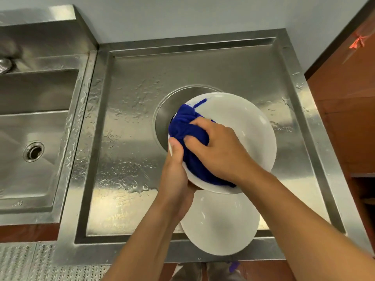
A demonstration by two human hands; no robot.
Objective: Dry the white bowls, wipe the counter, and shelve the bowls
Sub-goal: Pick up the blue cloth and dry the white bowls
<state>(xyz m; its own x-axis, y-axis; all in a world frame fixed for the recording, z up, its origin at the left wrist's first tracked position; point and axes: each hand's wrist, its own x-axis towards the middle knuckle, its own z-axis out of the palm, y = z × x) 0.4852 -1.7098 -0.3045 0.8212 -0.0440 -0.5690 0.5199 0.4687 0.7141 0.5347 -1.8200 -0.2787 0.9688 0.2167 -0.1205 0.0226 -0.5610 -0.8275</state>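
**Two hands drying a white bowl with a blue cloth above a wet steel counter**

Seen from above, a stainless steel counter (125, 138) with a raised border fills most of the view. Streaks and beads of water lie across it. To its left is a steel sink (30, 122), with a round drain (33, 152) in the basin floor. A brown surface (345, 118) runs along the right edge of the view.

A circular recessed opening (166, 112) sits in the middle of the counter. A white bowl (243, 122) is held tilted over it, clear of the counter. A second white bowl (221, 226) rests upright at the counter's front edge, partly hidden beneath the held bowl and the forearms.

A bunched blue cloth (188, 128) fills the left side of the held bowl's interior. The right hand (221, 147) clutches the cloth, fingers curled into it, and presses it against the inside of the bowl. The left hand (176, 171) grasps the bowl's near-left rim, with the thumb hooked over the edge and the fingers hidden underneath.
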